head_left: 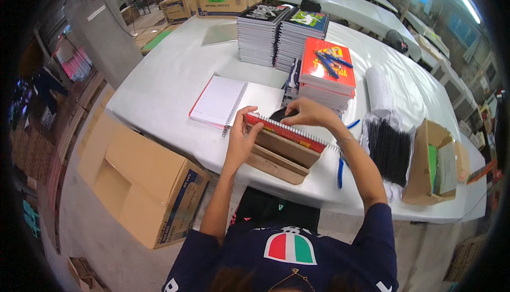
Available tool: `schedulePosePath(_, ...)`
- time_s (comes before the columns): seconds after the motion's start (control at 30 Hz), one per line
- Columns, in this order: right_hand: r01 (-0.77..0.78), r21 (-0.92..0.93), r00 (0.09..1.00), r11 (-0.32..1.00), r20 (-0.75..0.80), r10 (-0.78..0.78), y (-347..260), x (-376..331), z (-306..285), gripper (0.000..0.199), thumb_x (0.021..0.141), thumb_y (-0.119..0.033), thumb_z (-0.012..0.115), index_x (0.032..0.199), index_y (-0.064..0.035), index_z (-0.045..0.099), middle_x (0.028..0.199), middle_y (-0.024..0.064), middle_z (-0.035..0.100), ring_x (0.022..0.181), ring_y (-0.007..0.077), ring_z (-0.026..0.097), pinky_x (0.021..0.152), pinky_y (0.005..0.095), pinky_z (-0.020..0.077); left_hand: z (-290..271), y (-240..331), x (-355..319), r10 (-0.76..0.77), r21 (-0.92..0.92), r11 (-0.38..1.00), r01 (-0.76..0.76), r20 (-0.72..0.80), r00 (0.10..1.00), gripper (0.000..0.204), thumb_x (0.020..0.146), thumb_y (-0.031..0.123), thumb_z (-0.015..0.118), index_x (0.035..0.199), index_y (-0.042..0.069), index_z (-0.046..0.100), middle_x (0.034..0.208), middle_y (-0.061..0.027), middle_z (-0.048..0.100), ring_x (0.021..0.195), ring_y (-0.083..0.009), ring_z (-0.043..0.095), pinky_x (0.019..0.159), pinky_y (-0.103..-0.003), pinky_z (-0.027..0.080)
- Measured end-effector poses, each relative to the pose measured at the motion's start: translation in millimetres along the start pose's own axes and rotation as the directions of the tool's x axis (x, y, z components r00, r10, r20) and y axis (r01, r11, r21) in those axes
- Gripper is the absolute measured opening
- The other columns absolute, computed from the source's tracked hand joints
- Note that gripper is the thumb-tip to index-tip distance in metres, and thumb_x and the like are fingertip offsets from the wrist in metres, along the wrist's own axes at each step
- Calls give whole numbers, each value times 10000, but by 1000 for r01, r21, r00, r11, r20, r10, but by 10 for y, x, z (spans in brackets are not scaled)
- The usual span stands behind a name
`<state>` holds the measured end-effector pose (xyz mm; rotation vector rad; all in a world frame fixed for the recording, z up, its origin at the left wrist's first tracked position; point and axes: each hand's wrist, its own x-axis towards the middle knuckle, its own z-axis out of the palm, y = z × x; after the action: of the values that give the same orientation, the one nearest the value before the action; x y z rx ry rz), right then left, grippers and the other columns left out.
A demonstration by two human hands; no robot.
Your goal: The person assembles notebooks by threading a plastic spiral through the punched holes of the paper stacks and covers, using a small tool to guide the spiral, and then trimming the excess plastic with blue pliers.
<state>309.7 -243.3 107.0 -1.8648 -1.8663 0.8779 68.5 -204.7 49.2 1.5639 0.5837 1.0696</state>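
Note:
A red spiral notebook (287,133) stands on edge, coil up, in a slotted wooden holder (279,164) at the table's near edge. At its left end my left hand (243,140) is closed, thumb in front and fingers behind. My right hand (311,114) is bent over the far side of the coil, thumb and fingers pinched together. A dark piece (277,114) shows beside those fingertips; what exactly they hold is hidden. Coil wire sticks out past the notebook's right end. Blue-handled pliers (340,172) lie partly under my right forearm.
An open spiral notebook (220,100) lies to the left. Behind are notebook stacks (260,34) and a red stack (326,71) topped with blue pliers (333,64). Black coils (389,148) and an open carton (433,170) sit right; a large carton (141,178) stands left.

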Motion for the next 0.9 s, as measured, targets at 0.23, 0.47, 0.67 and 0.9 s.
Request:
schedulePosePath(0.23, 52, 545, 996, 837, 35, -85, -230, -61, 4, 468, 812, -473, 713, 862, -10, 670, 753, 61, 622, 712, 158, 591, 689, 313, 495, -63, 19, 33, 30, -128, 991, -24, 41, 999, 376, 948, 81, 598, 1303, 31, 482, 1076, -11, 506, 946, -76, 478, 872, -225, 389)
schedulePosePath(0.47, -89, 748, 978, 658, 191, -85, -128, 17, -74, 344, 895, -393, 673, 930, -51, 664, 865, 5, 601, 756, 110, 589, 795, 259, 534, -75, 39, 23, 16, -78, 997, -13, 44, 999, 401, 958, 109, 594, 1337, 34, 488, 1010, 14, 496, 891, -59, 449, 822, -209, 389)
schedulePosePath(0.67, 1, 513, 981, 858, 164, -99, -102, 184, -15, 304, 918, -328, 648, 980, -30, 641, 940, 37, 619, 911, 106, 587, 854, 275, 524, -119, -19, 16, 23, -10, 1000, -22, 21, 1000, 430, 951, 127, 605, 1370, 76, 522, 955, 23, 451, 778, -55, 390, 721, -190, 352)
schedulePosePath(0.9, 58, 406, 990, 912, 92, -104, -48, 164, 82, 295, 849, -319, 717, 898, -30, 677, 879, 13, 634, 834, 112, 562, 783, 270, 462, -118, -52, 76, 45, 14, 999, -45, 21, 999, 402, 949, 117, 603, 1346, 80, 547, 970, 15, 450, 800, -77, 396, 749, -206, 362)
